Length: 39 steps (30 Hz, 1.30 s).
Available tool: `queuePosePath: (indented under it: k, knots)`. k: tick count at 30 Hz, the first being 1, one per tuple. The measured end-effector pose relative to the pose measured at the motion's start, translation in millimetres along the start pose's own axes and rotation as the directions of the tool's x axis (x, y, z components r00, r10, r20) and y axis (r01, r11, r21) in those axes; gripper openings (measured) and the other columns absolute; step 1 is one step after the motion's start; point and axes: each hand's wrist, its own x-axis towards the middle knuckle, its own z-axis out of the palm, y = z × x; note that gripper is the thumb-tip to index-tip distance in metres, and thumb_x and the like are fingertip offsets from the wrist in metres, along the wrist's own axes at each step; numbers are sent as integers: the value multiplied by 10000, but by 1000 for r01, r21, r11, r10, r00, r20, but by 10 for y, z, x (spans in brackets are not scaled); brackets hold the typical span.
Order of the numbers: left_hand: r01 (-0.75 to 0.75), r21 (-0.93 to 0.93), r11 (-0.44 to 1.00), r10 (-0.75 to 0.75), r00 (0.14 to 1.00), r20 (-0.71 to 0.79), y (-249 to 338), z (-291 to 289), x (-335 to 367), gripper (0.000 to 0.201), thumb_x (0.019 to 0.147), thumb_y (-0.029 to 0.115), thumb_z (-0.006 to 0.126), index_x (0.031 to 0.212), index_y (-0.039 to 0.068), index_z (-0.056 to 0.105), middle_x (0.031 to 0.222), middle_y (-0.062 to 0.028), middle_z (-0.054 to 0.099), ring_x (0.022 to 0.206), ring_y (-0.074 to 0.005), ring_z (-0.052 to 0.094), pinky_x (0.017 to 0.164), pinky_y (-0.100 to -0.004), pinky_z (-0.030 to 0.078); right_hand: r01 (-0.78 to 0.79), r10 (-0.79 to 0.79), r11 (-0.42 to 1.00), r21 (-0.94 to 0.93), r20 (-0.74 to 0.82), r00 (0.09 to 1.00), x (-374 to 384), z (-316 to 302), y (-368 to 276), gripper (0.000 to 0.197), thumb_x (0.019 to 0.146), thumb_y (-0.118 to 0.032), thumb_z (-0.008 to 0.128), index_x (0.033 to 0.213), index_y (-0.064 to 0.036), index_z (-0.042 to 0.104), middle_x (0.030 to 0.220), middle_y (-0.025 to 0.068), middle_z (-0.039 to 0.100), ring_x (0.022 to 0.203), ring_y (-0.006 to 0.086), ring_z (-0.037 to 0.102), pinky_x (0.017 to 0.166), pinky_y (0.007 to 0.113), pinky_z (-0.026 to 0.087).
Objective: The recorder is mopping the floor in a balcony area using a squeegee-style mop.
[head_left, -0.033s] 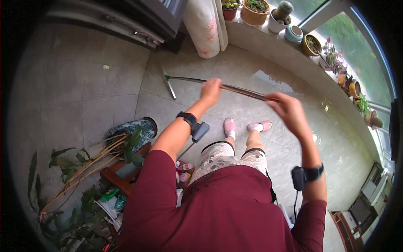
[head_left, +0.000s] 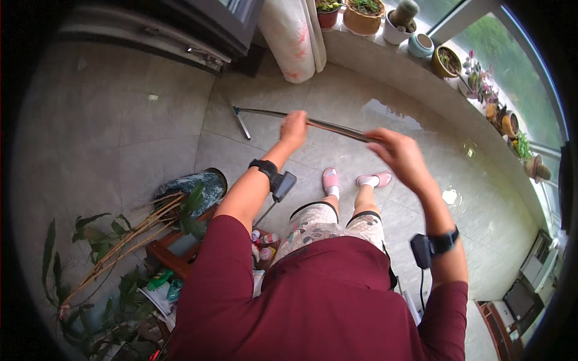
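Observation:
A long metal pole (head_left: 334, 127) runs across in front of me, with a thin, straight, blade-like head at its far left end, like a floor squeegee (head_left: 242, 123). That head meets the tiles near the dark cabinet. My left hand (head_left: 294, 128) is closed around the middle of the pole. Closer to its right end, my right hand (head_left: 397, 153) is also wrapped on the pole, slightly blurred. The pole's right tip is hidden by that hand. Both wrists carry black straps with small boxes.
Grey floor tiles (head_left: 259, 162) shine with bright reflections. Potted plants (head_left: 447, 62) line the curved window ledge at the right. A dark cabinet (head_left: 180, 36) and white curtain (head_left: 295, 54) stand ahead. Left of my legs are a marbled pot (head_left: 201, 188), leafy stems and a wooden stand (head_left: 171, 249).
Both hands have shifted a little to the left with the pole. The squeegee head has slid slightly left too. My feet have stayed in place.

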Motion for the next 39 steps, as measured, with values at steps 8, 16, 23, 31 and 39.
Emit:
queuePosePath:
  k: [8, 16, 23, 31, 39]
  knots:
    - [129, 131, 983, -137, 989, 57, -684, -86, 113, 201, 811, 95, 583, 1012, 97, 571, 1105, -110, 600, 1093, -304, 539, 894, -464, 450, 48, -49, 990, -129, -5, 999, 269, 872, -8, 252, 857, -269, 621, 1075, -143, 626, 843, 143, 672, 771, 337, 655, 684, 435, 518]
    - [-216, -72, 974, 228, 931, 284, 840, 335, 150, 169, 769, 107, 636, 902, 77, 536, 900, -153, 625, 897, -366, 599, 733, -482, 466, -235, 269, 956, 174, -207, 941, -610, -423, 290, 231, 891, -190, 614, 1000, 0, 691, 878, 139, 711, 832, 212, 687, 741, 341, 516]
    - [-389, -398, 830, 479, 864, 154, 2435, 327, -25, 241, 767, 146, 668, 950, 96, 521, 889, -124, 644, 897, -341, 611, 730, -474, 457, -406, 405, 909, 95, -436, 804, -1555, -1419, 102, 222, 914, -149, 601, 922, 56, 687, 809, 56, 685, 763, 104, 590, 723, 233, 458]
    - [-480, -277, 832, 537, 823, 187, 2361, 353, 230, 358, 739, 113, 680, 1073, 136, 551, 889, -103, 676, 895, -310, 640, 732, -451, 474, -357, 386, 922, 151, -448, 806, -1694, -1218, 230, 195, 915, -131, 591, 943, 36, 688, 816, 94, 699, 777, 114, 619, 714, 252, 476]
    - [-297, 54, 953, 271, 920, 284, 1175, 549, 636, 198, 762, 91, 633, 948, 158, 632, 915, -70, 643, 974, -280, 608, 778, -446, 470, -328, 377, 920, 216, -255, 890, -1002, -221, 637, 257, 857, -251, 648, 1072, -118, 693, 922, 182, 681, 824, 302, 667, 742, 374, 516]
